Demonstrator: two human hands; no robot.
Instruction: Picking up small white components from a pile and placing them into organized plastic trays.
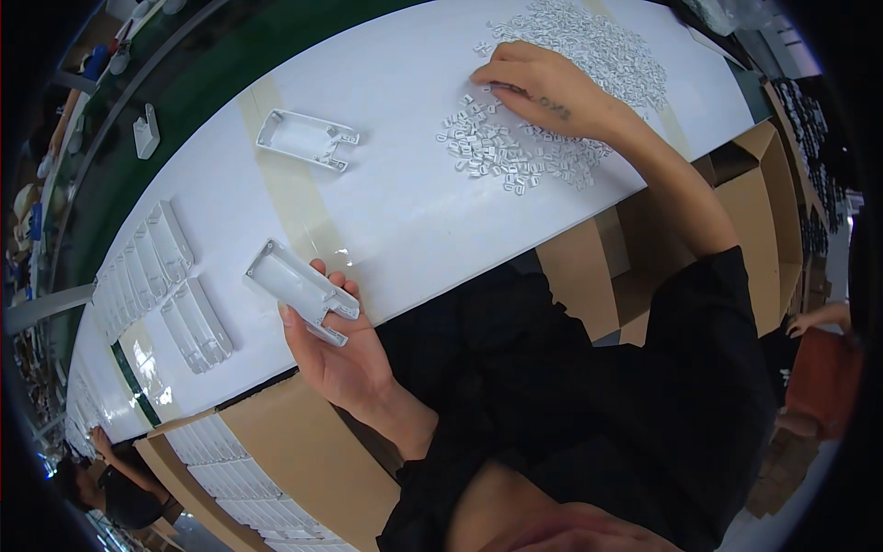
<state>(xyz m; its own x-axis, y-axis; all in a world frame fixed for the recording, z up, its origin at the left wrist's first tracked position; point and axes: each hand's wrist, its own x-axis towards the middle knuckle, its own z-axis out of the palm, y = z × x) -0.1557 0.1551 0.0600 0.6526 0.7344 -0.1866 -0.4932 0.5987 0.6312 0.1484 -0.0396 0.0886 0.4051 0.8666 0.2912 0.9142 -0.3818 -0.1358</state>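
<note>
My left hand (342, 354) holds a white plastic housing half (299, 281) from below, its hollow side up and its two-pronged end toward my palm. My right hand (543, 87) is over the table between two groups of small white plastic pieces (492, 147), fingers pinched together. A thin dark sliver shows at those fingers; what it is, I cannot make out. A second white housing half (308, 140) lies hollow side up on the table, beyond my left hand and apart from both hands.
More white housings (143, 262) stand in a row at the left, with another small group (196, 327) beside them. A large heap of small pieces (589, 46) spreads at the far right. Open cardboard boxes (303, 451) stand along the near edge. A green conveyor belt (198, 83) runs behind; other people are nearby.
</note>
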